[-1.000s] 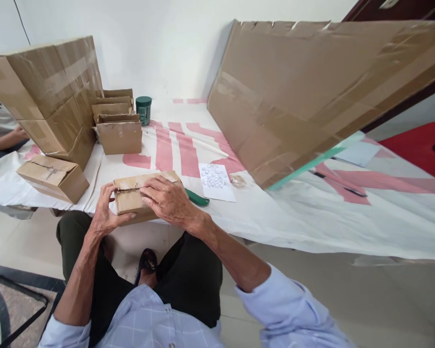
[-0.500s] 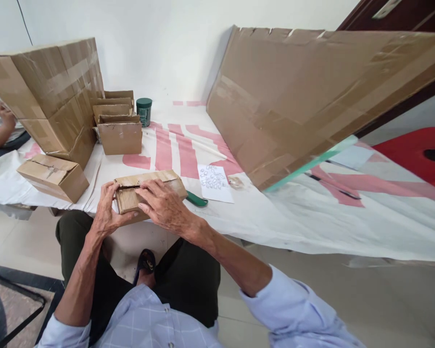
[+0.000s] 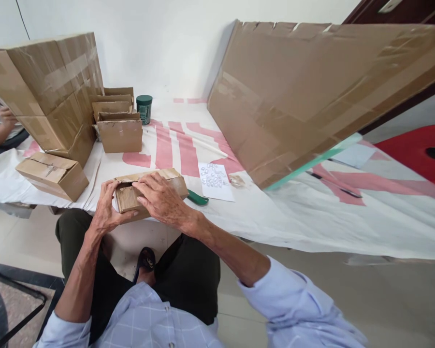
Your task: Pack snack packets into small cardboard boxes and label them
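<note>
A small cardboard box [image 3: 177,183] rests at the table's front edge, turned slightly. My left hand [image 3: 107,208] grips its left end, with the thumb along the near side and fingers over the upper corner. On top of the same box lies my right hand [image 3: 165,200]; its curled fingers press at the flap's edge, where a dark gap shows, and the thumb bears on the end face. A green handle [image 3: 197,198] sticks out from behind the box's right end, its other part hidden. The box's contents cannot be seen.
Left stand a closed small box [image 3: 54,176], stacked taped boxes [image 3: 63,82], several narrow boxes [image 3: 119,136] and a green jar [image 3: 144,110]. Right are a drawn-on paper [image 3: 215,182], a leaning cardboard sheet [image 3: 304,96] and a red stool [image 3: 413,150]. Another person's hand [image 3: 7,116] shows far left.
My right hand has shifted slightly left along the top flap of the box. My left hand keeps its grip, and the view has tilted slightly.
</note>
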`<state>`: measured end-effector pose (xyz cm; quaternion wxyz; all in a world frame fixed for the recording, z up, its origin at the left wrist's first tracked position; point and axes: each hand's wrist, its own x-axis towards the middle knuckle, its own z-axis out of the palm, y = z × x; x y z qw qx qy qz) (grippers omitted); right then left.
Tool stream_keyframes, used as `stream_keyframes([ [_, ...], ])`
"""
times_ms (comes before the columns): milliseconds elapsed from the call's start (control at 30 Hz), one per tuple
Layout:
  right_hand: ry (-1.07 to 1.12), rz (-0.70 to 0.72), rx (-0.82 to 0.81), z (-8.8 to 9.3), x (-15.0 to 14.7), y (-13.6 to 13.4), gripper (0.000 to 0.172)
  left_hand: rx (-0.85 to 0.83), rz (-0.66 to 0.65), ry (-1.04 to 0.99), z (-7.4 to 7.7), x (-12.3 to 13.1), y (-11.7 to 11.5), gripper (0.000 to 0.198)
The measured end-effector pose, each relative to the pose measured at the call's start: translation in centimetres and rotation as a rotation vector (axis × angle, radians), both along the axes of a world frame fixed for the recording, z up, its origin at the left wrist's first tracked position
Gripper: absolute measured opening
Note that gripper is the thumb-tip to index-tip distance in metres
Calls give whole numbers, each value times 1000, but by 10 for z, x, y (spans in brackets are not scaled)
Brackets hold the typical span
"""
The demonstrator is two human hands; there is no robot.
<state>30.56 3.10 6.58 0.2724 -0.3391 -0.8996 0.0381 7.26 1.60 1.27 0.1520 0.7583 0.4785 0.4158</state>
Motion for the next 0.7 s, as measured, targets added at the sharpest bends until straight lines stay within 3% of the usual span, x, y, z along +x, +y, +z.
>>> stream_keyframes([
  [700,-21,17,-116,3,-12,18,8,-169,-48,-59,-13,-6,13,84],
])
